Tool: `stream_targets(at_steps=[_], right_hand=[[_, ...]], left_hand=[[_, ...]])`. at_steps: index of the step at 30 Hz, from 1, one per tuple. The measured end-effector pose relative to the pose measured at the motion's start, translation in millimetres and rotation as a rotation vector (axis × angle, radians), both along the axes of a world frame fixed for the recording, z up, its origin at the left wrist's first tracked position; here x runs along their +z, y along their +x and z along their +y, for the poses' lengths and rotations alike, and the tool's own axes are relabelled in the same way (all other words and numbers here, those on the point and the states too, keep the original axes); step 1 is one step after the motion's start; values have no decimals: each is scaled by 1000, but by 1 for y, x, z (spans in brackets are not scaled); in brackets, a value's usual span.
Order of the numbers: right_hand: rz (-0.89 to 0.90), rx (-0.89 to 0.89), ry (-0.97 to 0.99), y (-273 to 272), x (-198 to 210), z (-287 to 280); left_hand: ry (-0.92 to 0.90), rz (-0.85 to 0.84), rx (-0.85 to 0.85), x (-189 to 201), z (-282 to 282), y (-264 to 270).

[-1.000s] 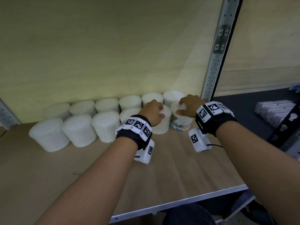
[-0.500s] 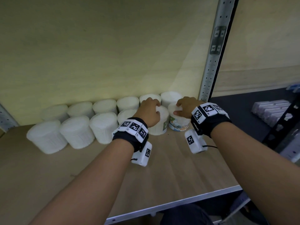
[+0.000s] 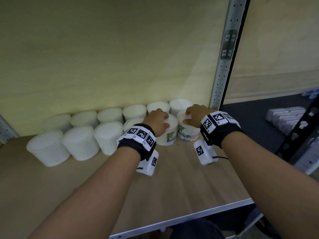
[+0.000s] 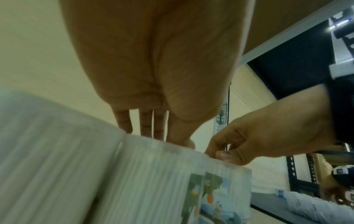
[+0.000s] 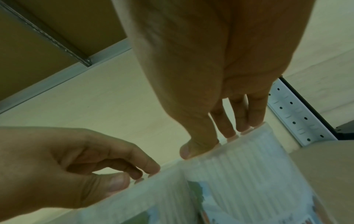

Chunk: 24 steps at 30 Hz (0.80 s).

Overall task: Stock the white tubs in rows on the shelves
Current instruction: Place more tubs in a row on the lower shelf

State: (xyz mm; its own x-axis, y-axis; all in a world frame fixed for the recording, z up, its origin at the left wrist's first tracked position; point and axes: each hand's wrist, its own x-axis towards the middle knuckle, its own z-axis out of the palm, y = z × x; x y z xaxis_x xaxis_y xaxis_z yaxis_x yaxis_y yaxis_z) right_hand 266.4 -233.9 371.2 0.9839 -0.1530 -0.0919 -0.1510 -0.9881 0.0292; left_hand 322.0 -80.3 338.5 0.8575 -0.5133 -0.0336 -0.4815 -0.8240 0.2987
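Wooden shelf (image 3: pixel 181 183), cream back wall (image 3: pixel 103 57)

I see a wooden shelf (image 3: pixel 181 183) carrying white tubs (image 3: pixel 81 142) upright in two rows along its back wall.

white tubs (image 3: pixel 81 144) in two rows at the shelf (image 3: pixel 181 183) back

all upright, ribbed, touching side by side; the two rightmost front tubs (image 3: pixel 170 133) (image 3: pixel 187 133) show colourful labels and stand beside the metal upright.
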Motion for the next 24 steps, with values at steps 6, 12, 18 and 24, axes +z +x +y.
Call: stream_targets(at_steps=[6,12,18,24], right_hand=[[-1,0,-2,0,1,0],[-6,-5,4,-1,1,1],[-3,2,10,0,-1,-1],[0,-2,13,2,-2,-1]], left_hand=[[-38,105,-80,8,6,0],[-61,63,-42,13,2,1],[-71,-160,156,-9,-11,-5],[19,-148,143,-8,-16,-5]])
